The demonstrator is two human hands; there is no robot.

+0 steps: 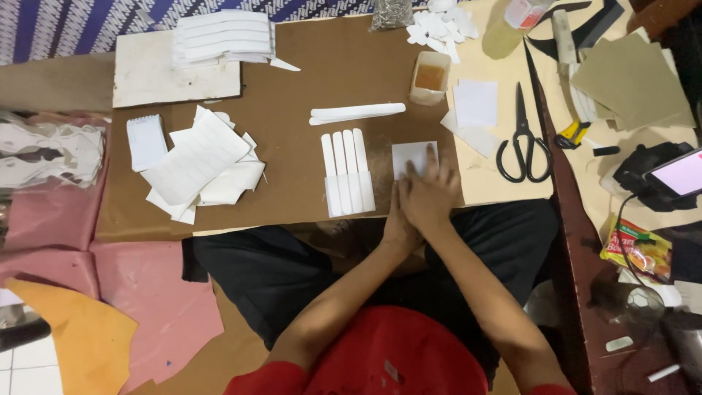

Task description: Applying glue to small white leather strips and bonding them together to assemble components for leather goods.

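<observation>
A small white square piece (411,156) lies on the brown board (314,80) in front of me. My right hand (433,192) rests flat on its lower right part, fingers spread. My left hand (398,225) sits just below and left of it, partly covered by the right hand, so its fingers are hidden. Left of the hands, several white rounded strips (347,173) lie side by side in a row. Two longer white strips (357,112) lie crosswise above them.
A small container of amber liquid (429,77) stands behind the square. Black scissors (523,143) and a yellow cutter (572,133) lie to the right. A pile of white sheets (197,157) and a notepad (146,140) lie to the left. A phone (676,174) is at far right.
</observation>
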